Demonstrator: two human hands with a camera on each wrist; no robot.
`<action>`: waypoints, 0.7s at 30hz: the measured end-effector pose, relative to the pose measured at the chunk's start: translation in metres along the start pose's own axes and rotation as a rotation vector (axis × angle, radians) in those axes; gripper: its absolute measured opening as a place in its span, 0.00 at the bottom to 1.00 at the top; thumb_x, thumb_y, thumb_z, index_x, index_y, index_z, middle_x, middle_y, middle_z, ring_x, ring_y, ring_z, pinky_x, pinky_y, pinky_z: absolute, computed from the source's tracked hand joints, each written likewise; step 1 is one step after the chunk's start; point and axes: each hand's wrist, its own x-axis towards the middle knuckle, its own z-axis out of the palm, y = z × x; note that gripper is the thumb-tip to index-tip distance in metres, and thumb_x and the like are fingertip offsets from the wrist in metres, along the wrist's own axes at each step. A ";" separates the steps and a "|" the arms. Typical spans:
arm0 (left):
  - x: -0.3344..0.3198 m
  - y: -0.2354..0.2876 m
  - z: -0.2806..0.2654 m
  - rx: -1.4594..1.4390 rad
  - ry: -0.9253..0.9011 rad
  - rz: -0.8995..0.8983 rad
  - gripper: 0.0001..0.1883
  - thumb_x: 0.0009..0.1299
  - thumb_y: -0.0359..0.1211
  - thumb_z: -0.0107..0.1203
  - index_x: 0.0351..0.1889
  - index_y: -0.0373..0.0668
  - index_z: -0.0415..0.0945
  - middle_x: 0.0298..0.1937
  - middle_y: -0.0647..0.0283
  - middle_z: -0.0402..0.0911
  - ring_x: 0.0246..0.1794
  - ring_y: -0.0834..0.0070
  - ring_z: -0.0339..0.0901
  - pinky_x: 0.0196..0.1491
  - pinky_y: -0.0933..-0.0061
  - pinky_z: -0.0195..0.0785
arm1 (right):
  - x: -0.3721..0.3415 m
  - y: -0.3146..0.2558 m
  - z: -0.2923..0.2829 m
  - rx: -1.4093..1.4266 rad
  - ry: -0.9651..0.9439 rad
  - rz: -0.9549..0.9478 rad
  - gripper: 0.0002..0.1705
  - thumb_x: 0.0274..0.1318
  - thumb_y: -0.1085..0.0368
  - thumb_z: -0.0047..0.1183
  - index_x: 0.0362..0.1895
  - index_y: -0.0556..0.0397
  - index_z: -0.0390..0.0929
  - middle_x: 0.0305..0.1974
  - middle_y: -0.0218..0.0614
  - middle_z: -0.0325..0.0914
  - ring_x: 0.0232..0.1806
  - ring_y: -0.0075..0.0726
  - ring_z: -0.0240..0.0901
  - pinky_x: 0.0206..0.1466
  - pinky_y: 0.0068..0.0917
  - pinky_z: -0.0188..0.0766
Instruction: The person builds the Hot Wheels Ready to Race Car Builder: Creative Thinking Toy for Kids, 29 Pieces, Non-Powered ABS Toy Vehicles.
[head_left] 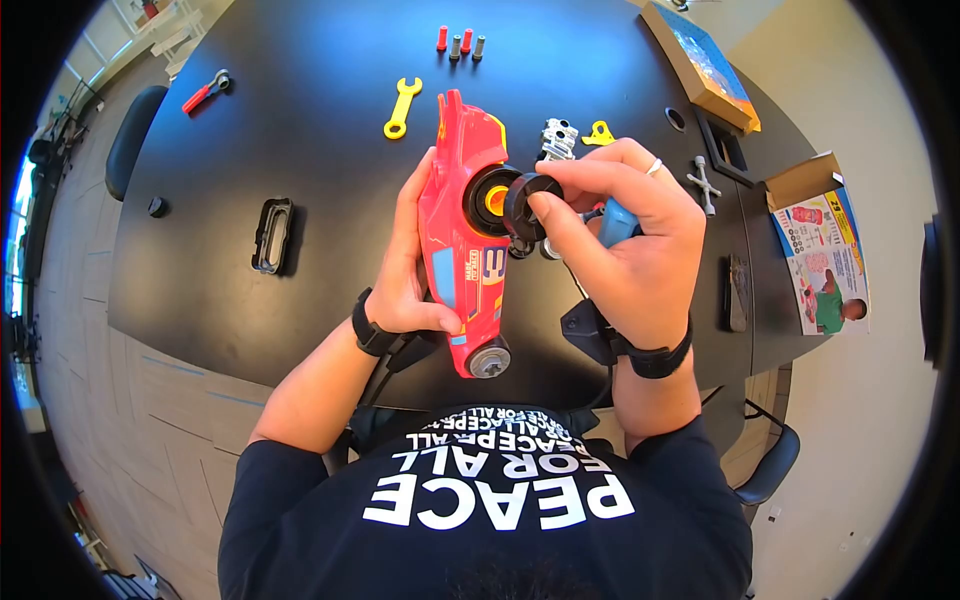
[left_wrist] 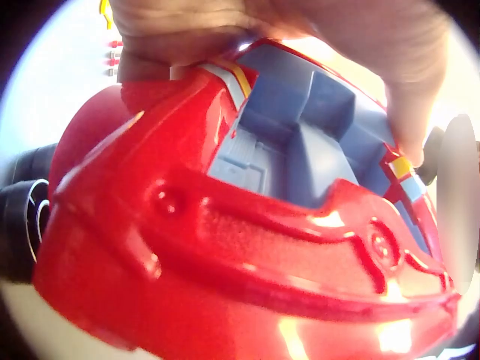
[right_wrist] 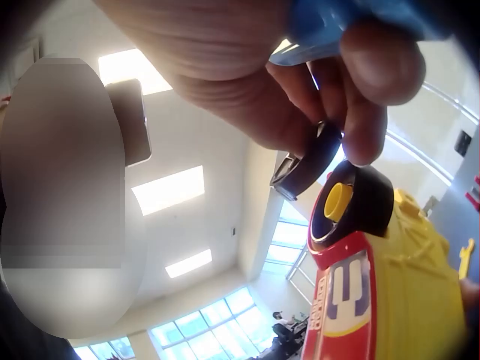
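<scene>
My left hand [head_left: 405, 265] grips a red toy car [head_left: 470, 260] held up on its side above the table, nose toward me. In the left wrist view, its blue seat interior [left_wrist: 285, 142] faces that hand. My right hand [head_left: 635, 225] pinches a black wheel ring [head_left: 532, 207] between thumb and finger. The ring is right beside the car's rear wheel [head_left: 490, 200], which has a yellow hub [right_wrist: 339, 201] at its centre. A blue handle [head_left: 619, 224] is also tucked in my right hand's curled fingers. The front wheel [head_left: 490, 362] shows a grey hub.
Across the black table lie a yellow wrench [head_left: 403, 108], a red-handled ratchet [head_left: 207, 92], several red and grey bolts [head_left: 467, 42], a black frame [head_left: 272, 235], a silver engine block [head_left: 558, 138] and a cross-shaped lug wrench [head_left: 704, 187]. An open box [head_left: 820, 245] stands at right.
</scene>
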 end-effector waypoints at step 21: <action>-0.002 -0.003 0.001 0.026 0.005 -0.005 0.85 0.52 0.58 0.91 0.95 0.48 0.33 0.89 0.49 0.58 0.88 0.54 0.64 0.85 0.45 0.65 | 0.005 -0.006 0.010 -0.270 -0.083 -0.112 0.16 0.55 0.77 0.78 0.49 0.59 0.92 0.33 0.31 0.82 0.23 0.23 0.74 0.28 0.23 0.69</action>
